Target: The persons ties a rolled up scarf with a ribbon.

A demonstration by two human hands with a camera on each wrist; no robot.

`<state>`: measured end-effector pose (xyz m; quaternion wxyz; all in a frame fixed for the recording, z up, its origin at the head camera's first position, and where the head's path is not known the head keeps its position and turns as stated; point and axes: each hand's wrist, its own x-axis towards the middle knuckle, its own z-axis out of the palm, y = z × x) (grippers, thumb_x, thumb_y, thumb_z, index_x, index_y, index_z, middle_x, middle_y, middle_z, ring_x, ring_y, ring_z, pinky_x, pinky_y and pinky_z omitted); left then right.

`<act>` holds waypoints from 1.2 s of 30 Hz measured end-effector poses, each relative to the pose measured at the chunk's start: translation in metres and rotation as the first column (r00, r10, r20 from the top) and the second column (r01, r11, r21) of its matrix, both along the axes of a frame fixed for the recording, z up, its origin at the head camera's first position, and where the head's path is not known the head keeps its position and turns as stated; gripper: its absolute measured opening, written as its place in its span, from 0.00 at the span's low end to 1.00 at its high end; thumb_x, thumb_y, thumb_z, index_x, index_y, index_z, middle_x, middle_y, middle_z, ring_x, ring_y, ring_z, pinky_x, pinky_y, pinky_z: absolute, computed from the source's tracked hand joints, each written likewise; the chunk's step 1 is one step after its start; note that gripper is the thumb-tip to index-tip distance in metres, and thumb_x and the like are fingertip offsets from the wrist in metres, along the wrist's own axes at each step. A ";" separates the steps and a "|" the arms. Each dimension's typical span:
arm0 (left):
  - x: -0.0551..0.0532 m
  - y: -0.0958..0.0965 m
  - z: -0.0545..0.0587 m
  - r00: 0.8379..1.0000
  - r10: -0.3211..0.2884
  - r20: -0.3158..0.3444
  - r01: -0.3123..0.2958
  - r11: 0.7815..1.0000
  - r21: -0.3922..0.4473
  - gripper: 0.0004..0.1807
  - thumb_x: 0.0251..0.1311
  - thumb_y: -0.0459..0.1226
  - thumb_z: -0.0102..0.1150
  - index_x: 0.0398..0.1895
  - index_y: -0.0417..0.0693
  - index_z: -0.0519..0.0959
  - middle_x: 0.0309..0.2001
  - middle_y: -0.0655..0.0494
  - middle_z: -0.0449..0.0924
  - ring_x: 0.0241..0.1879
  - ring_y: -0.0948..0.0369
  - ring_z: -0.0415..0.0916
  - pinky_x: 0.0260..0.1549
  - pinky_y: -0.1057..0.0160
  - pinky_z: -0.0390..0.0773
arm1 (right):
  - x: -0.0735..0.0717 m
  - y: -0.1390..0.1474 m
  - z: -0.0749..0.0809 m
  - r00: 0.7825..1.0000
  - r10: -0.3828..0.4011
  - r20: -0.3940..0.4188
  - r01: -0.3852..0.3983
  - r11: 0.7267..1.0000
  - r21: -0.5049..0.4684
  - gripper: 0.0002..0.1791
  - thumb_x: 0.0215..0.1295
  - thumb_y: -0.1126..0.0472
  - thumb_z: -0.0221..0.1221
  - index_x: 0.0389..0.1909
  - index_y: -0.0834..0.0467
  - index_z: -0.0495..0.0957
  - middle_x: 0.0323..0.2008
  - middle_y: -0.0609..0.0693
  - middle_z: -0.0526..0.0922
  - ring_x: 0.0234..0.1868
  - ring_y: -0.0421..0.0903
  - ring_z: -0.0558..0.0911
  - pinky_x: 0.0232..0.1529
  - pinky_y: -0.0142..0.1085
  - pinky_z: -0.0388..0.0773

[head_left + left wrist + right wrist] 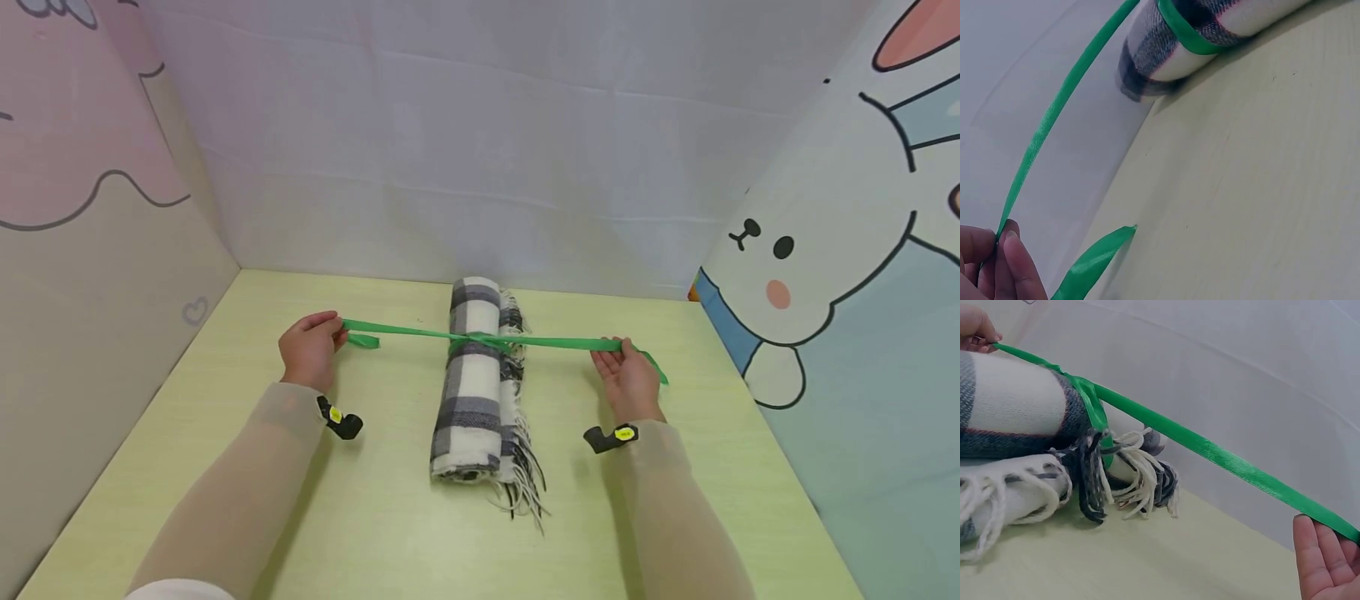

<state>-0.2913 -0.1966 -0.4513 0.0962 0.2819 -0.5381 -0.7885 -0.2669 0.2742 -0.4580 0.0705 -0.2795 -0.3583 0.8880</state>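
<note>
A rolled black, grey and white checked scarf (468, 392) lies lengthwise on the table, its fringe (525, 467) along the right side. Round its upper part runs a green ribbon (555, 342), crossed on top of the roll. My left hand (309, 350) pinches one end of the ribbon between thumb and fingers, with a loose tail hanging below. On the other side, my right hand (628, 379) pinches the opposite end, palm turned up, and a short tail trails past it. Both lengths stretch nearly straight above the table, out to either side of the scarf.
The pale yellow-green table (390, 542) meets a white cloth backdrop (480, 150) behind the scarf. Side panels with cartoon drawings stand at left and right, including a white rabbit (810, 275). A small black camera is strapped to each wrist.
</note>
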 end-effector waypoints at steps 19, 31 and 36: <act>0.013 -0.028 -0.013 0.994 0.020 0.107 -0.014 0.998 -0.061 0.19 0.67 0.28 0.63 0.61 0.39 0.81 0.52 0.52 0.76 0.36 0.64 0.82 0.38 0.71 0.84 | 0.001 0.016 -0.016 0.984 -0.099 0.146 0.085 0.992 0.097 0.21 0.81 0.59 0.51 0.68 0.64 0.69 0.39 0.55 0.80 0.38 0.46 0.88 0.48 0.40 0.86; 0.017 -0.050 -0.004 0.992 0.115 0.054 -0.106 0.984 -0.141 0.26 0.67 0.30 0.63 0.68 0.45 0.78 0.66 0.52 0.74 0.56 0.61 0.77 0.59 0.68 0.75 | 0.006 0.035 -0.010 0.986 -0.119 0.117 0.108 0.989 0.102 0.18 0.79 0.63 0.55 0.64 0.63 0.70 0.37 0.55 0.83 0.39 0.45 0.89 0.51 0.41 0.84; 0.022 -0.065 -0.001 0.993 0.094 0.074 -0.081 0.983 -0.163 0.30 0.68 0.32 0.61 0.74 0.46 0.71 0.76 0.53 0.63 0.69 0.62 0.67 0.64 0.69 0.70 | 0.005 0.050 -0.007 0.982 -0.137 0.128 0.118 0.982 0.144 0.12 0.78 0.62 0.56 0.56 0.61 0.71 0.35 0.54 0.82 0.36 0.43 0.88 0.49 0.38 0.85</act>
